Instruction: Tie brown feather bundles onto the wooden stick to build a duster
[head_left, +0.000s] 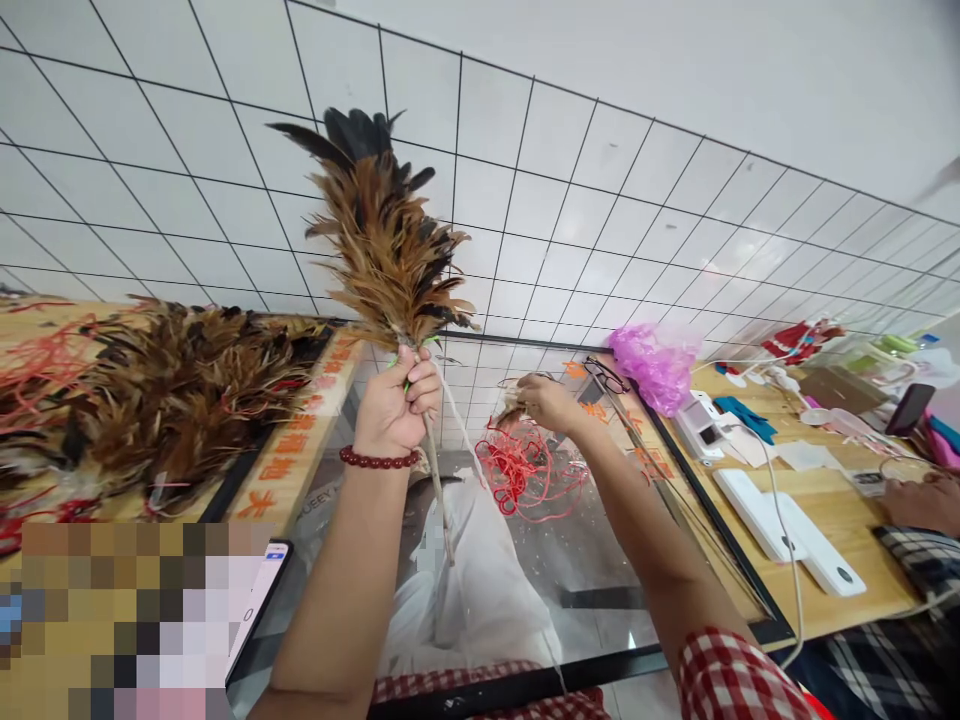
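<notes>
A feather duster (394,240) with brown and black plumes stands upright in my left hand (401,400). The fingers wrap round its thin wooden stick (437,485) just under the feathers, where a bit of green shows. From this binding a white cord (459,415) runs down toward my lap. My right hand (551,402) is low over the glass tabletop, its fingers curled on a few small brown feathers (512,412); the fingertips are partly hidden. Right below it lies a tangle of red string (517,470).
A large heap of brown feathers (187,400) and red strings cover the left side. A phone (259,600) lies at lower left. Glasses (606,376), a purple plastic bag (656,365) and white devices (787,530) with a cable are right. Another person's hand (922,503) rests at far right.
</notes>
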